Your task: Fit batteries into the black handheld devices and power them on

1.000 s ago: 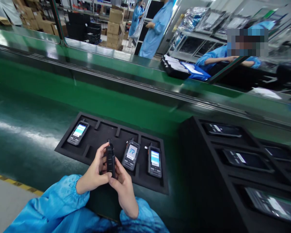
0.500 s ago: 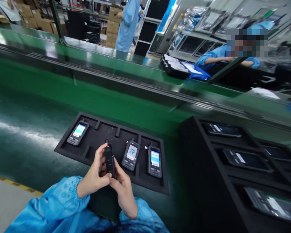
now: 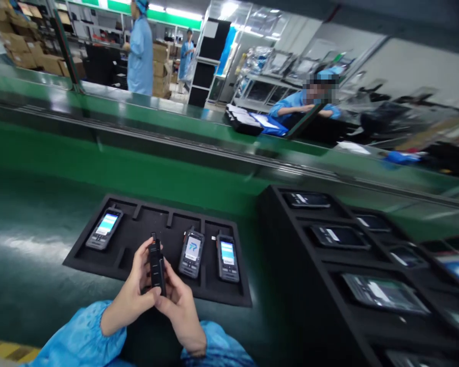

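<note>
Above the near edge of the flat foam tray (image 3: 153,219), a dark handheld device (image 3: 156,270) is held edge-on between two bare hands. The left hand (image 3: 132,294) has fingertips near its top and a thumb low down; the right hand (image 3: 180,306) closes from the other side, so the grip is narrow, wrapped about the casing. My worry is that fingertip hold: should one hand loosen, the device could slip and knock the logo-screen unit (image 3: 192,253) lying in the tray just to its right. Whether a finger presses a side key, I can't tell; a careless squeeze might. The left-end unit (image 3: 104,228) and right-end unit (image 3: 227,259) lie lit in the same tray.
</note>
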A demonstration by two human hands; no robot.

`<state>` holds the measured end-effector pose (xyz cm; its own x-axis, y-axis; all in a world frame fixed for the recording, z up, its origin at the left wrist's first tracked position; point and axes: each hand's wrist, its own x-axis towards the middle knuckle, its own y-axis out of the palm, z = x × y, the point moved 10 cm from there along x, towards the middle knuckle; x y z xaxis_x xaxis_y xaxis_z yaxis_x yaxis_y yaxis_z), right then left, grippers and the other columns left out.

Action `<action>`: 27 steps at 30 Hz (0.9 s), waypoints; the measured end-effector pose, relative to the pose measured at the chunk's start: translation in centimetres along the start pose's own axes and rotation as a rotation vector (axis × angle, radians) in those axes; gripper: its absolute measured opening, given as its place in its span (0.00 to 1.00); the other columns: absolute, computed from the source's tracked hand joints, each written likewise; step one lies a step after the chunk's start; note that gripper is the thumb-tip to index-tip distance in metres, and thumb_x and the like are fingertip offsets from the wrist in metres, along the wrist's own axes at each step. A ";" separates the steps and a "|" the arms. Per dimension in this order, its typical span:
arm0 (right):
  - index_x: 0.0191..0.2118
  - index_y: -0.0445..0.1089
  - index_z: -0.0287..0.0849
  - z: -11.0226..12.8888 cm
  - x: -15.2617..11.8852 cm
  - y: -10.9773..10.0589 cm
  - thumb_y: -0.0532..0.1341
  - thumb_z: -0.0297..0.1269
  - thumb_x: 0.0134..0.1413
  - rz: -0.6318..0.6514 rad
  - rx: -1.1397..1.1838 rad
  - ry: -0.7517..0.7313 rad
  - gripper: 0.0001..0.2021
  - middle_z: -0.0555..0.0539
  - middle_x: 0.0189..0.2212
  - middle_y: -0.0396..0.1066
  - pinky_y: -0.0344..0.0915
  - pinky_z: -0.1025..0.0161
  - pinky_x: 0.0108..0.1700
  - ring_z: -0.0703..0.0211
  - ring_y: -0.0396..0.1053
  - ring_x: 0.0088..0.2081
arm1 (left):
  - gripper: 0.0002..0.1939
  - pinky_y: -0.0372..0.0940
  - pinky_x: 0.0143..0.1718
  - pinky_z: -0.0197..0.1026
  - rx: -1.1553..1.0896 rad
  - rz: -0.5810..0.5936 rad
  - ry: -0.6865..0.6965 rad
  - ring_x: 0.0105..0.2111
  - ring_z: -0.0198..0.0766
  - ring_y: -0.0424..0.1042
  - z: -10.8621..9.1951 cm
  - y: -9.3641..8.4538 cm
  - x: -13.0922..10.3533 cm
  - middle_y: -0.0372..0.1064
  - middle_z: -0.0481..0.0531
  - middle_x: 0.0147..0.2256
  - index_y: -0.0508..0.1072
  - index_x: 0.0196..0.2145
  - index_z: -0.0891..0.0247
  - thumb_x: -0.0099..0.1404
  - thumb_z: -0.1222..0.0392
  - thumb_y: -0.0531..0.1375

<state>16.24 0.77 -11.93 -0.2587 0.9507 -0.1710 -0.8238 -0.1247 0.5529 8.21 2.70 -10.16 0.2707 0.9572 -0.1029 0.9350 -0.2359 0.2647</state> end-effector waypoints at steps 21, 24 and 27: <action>0.59 0.61 0.50 -0.3 0.0 -0.5 0.72 0.41 0.44 0.013 0.000 0.004 0.35 0.46 0.54 0.68 0.62 0.49 0.58 0.50 0.67 0.54 | 0.47 0.65 0.50 0.48 -0.104 0.106 -0.010 0.54 0.50 0.62 -0.6 0.2 0.5 0.47 0.56 0.61 0.38 0.65 0.45 0.58 0.49 0.64; 0.59 0.61 0.49 -0.3 0.0 -0.5 0.71 0.40 0.45 0.015 -0.002 0.005 0.34 0.46 0.56 0.66 0.59 0.48 0.60 0.50 0.63 0.57 | 0.48 0.69 0.42 0.44 -0.118 0.096 -0.038 0.51 0.51 0.64 -0.6 0.2 0.5 0.49 0.58 0.60 0.37 0.65 0.46 0.57 0.50 0.64; 0.59 0.61 0.49 -0.1 0.0 -0.5 0.71 0.41 0.45 0.024 0.000 -0.005 0.34 0.46 0.58 0.64 0.57 0.48 0.61 0.49 0.61 0.59 | 0.48 0.69 0.35 0.41 -0.103 0.076 -0.028 0.48 0.50 0.65 -0.7 0.1 0.5 0.52 0.59 0.57 0.39 0.65 0.47 0.57 0.49 0.64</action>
<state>16.59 0.82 -12.23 -0.2754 0.9489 -0.1538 -0.8177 -0.1472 0.5565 8.29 3.31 -9.47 0.3477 0.9316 -0.1055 0.8834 -0.2879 0.3698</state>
